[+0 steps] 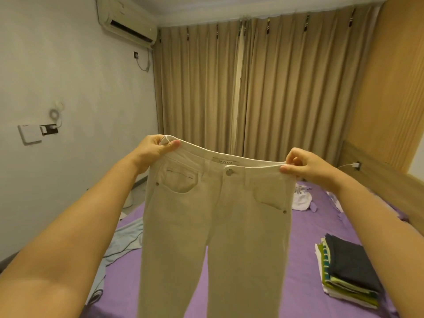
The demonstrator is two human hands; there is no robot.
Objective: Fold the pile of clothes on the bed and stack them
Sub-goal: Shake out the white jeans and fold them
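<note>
- Two hands up in front of us, both on one pair of cream jeans (213, 226), held in the air over the bed (263, 260).
- Left hand (156, 150) grips the waistband corner on its side: thumb laid across the front, fingers curled behind the fabric.
- Right hand (307, 166) pinches the other waistband corner btwn thumb and fingertips.
- Waistband is pulled fairly taut btwn the two grips, front facing us, w/ button done up and both front pockets showing.
- Legs hang straight down and run out of the bottom of the view, so we can't tell whether the hems touch the purple sheet.
- Step in hand, as we judge it: garment picked up and spread for inspection; no fold made in it yet.
- Next move prob. calls for bringing the two corners together so one leg lies over the other, keeping side seams lined up, then lowering it flat onto a bare part of the bed.
- After that, fold lengthwise into a size matching the stack.
- Folded stack (351, 267) sits on the bed's right side: dark grey piece on top, green and white layers under it.
- Still unfolded: a pale blue garment (124, 239) lying loose on the left, and white clothes (301, 198) further back near our right hand.
- So task looks partway done, several items to go.
</note>
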